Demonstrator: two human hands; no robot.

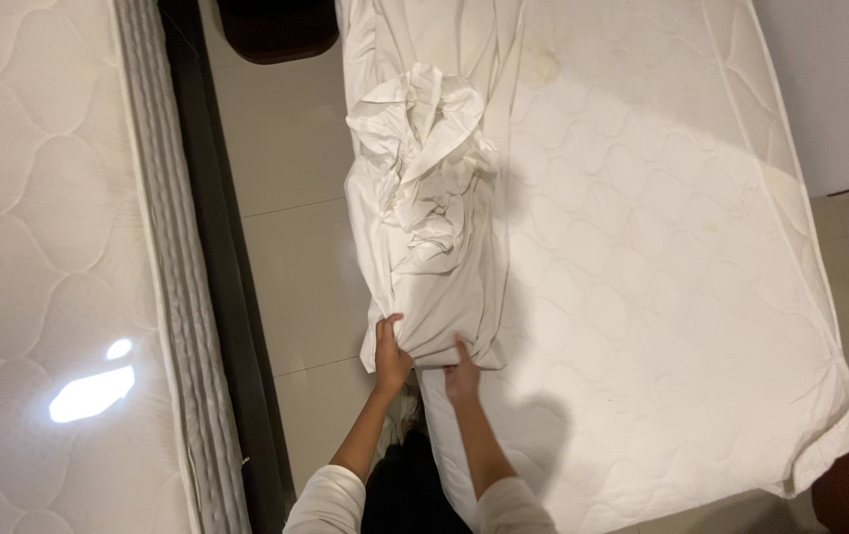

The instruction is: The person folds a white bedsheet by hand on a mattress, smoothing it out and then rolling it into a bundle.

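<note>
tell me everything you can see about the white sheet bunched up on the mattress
The white sheet is plain, thin-looking cloth, heavily creased. It lies in a long bundle along the left edge of the quilted mattress, with a crumpled knot of folds piled near its middle and part of it hanging over the side toward the tiled floor. At its near end the left hand grips the hanging corner, while the right hand presses on its lower edge.

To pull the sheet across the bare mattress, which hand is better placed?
Probably the right hand: it lies on the sheet nearer the bare mattress. The left hand grips the sheet's edge over the floor gap.
</note>
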